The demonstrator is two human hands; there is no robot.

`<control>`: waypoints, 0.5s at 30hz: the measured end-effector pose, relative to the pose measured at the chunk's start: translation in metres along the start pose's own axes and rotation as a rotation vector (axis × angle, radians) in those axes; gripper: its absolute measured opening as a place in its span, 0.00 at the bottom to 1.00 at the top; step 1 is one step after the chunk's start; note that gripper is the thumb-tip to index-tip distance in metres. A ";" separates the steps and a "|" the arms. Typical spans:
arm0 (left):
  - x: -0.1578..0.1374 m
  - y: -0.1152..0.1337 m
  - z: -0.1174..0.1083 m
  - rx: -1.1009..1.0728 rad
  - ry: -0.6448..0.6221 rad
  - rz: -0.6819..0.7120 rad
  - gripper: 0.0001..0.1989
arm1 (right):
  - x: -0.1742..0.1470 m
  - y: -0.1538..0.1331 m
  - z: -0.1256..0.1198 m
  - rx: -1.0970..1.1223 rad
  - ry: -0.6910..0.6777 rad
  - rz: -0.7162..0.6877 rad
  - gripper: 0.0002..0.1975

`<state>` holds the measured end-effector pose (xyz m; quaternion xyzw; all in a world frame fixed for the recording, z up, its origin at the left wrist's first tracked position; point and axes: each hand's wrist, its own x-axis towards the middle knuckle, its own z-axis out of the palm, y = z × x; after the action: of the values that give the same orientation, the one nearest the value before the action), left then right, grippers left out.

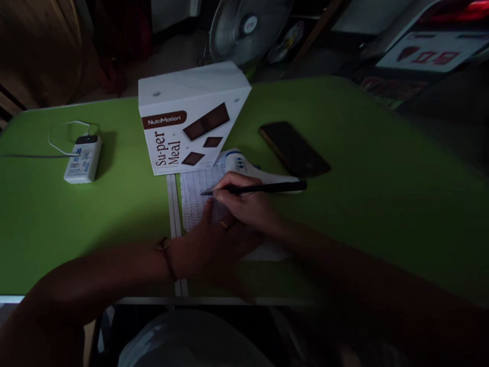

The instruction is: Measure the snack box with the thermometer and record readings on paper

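My right hand (244, 198) grips a black pen (275, 187), its tip low over a sheet of paper (194, 201) covered in small dense marks. Whether the tip touches the sheet I cannot tell. Spread flat across the lower part of the paper is my left hand (214, 244), fingers apart, with a ring and a dark wrist cord. Part of the sheet lies hidden under both hands. Behind the paper stands a white "NutriMotion Su-per Meal" box (191, 122). A white page with a blue printed edge (237, 160) shows beyond my right hand.
On the green table (382, 193), a dark phone (294, 148) lies right of the box. To the left sits a white power brick (84, 160) with cables. A fan (250, 28) stands on the floor behind the table.
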<state>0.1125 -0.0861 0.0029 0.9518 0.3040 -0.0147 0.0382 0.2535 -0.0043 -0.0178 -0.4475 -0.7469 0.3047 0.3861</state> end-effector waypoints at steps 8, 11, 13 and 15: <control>0.001 -0.001 0.003 -0.006 0.011 0.011 0.40 | 0.000 -0.001 0.001 0.009 0.020 0.007 0.06; 0.001 0.000 0.006 0.017 -0.003 0.005 0.43 | 0.001 -0.002 0.000 0.009 0.014 0.011 0.06; 0.000 0.000 0.007 0.032 -0.002 0.007 0.45 | 0.001 -0.003 0.000 0.002 0.006 0.009 0.06; -0.001 0.000 0.008 0.035 0.016 0.022 0.46 | 0.001 -0.003 -0.001 0.001 0.000 0.005 0.05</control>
<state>0.1117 -0.0867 -0.0047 0.9557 0.2933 -0.0123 0.0192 0.2528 -0.0048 -0.0152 -0.4491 -0.7455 0.3064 0.3855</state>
